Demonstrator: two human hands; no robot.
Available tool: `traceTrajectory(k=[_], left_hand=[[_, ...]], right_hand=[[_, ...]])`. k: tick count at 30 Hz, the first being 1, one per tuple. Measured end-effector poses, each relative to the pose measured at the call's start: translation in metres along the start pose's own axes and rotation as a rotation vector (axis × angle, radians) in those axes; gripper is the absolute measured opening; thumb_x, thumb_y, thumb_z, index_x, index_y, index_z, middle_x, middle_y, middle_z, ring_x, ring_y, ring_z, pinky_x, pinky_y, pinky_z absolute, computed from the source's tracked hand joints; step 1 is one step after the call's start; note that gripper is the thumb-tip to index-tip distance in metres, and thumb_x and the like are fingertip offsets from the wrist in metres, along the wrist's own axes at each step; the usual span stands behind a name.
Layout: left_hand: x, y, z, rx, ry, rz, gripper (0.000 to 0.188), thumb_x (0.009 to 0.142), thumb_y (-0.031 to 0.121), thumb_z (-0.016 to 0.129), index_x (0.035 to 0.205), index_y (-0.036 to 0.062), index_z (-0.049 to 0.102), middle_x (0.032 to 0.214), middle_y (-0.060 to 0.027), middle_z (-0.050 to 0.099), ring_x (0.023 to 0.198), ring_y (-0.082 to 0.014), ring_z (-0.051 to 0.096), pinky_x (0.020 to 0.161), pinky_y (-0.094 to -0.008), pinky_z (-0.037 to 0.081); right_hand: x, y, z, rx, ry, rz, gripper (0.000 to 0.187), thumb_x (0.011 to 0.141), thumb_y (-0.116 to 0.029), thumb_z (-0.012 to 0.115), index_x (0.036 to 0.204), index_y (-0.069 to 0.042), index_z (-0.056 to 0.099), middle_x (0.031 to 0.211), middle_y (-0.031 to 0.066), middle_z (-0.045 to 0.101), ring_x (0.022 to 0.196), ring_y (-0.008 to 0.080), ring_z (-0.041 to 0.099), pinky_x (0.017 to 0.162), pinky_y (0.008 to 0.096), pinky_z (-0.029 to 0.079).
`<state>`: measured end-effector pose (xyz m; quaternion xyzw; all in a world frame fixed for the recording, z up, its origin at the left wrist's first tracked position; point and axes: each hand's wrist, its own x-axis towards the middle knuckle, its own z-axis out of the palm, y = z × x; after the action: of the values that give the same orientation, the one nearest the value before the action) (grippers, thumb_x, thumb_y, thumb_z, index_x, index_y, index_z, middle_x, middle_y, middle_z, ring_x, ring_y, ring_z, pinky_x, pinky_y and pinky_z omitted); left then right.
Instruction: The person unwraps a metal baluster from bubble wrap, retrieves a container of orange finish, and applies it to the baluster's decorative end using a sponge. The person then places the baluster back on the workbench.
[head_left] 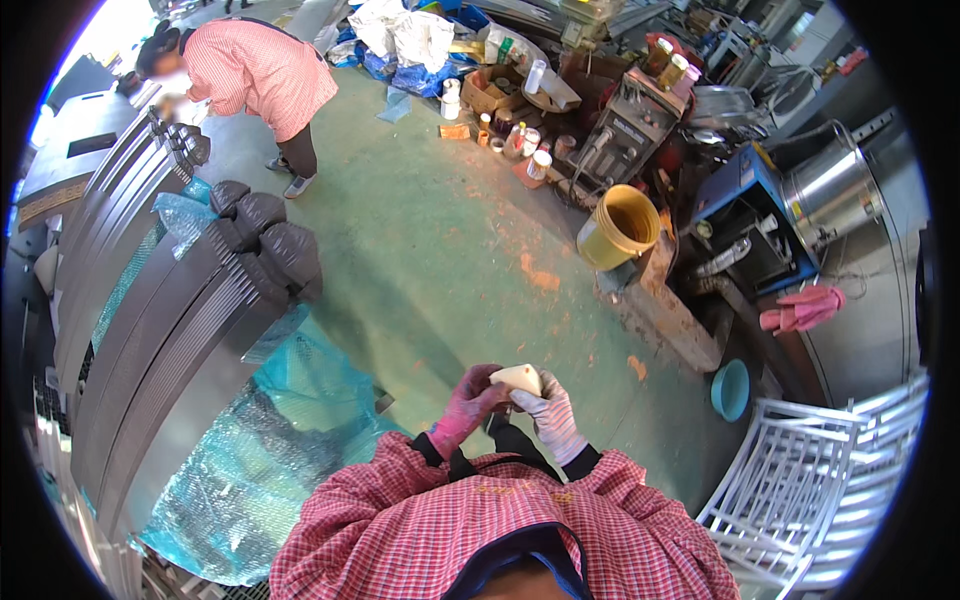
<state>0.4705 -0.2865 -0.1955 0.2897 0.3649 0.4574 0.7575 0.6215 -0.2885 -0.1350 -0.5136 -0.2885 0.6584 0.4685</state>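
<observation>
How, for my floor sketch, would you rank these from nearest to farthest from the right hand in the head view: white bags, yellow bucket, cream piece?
1. Cream piece: held at the fingers of the right hand.
2. Yellow bucket: ahead and to the right.
3. White bags: farthest ahead, toward the left.

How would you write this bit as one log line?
left hand: pink-gloved, holding pale piece; right hand: pale-gloved, on same piece; yellow bucket: ahead, right; co-worker: bent over
</observation>
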Motion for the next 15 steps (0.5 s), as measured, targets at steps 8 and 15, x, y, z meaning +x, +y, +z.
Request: traceTrajectory(k=[8,15], left_hand=[[0.113,0.045,0.040,0.087,0.189,-0.088,0.041,0.094,0.036,0.051,0.119,0.0035,0.050,0.097,-0.0075,0.062,0.084,-0.0174,0.063,0.073,-0.0299,0.053],[0.237,0.075,0.007,-0.141,0.118,-0.220,0.045,0.092,0.041,0.054,0.117,0.0039,0.050,0.102,-0.0077,0.059,0.089,-0.0196,0.060,0.080,-0.0335,0.051]], right_hand=[[0.139,-0.065,-0.078,-0.112,-0.038,-0.081,0.041,0.075,-0.005,0.072,0.111,0.001,0.052,0.097,0.0062,0.061,0.088,0.0129,0.059,0.076,0.0272,0.050],[0.279,-0.085,-0.076,-0.517,-0.268,-0.206,0.050,0.074,-0.017,0.074,0.118,-0.004,0.052,0.106,0.0114,0.058,0.099,0.0219,0.056,0.087,0.0335,0.046]])
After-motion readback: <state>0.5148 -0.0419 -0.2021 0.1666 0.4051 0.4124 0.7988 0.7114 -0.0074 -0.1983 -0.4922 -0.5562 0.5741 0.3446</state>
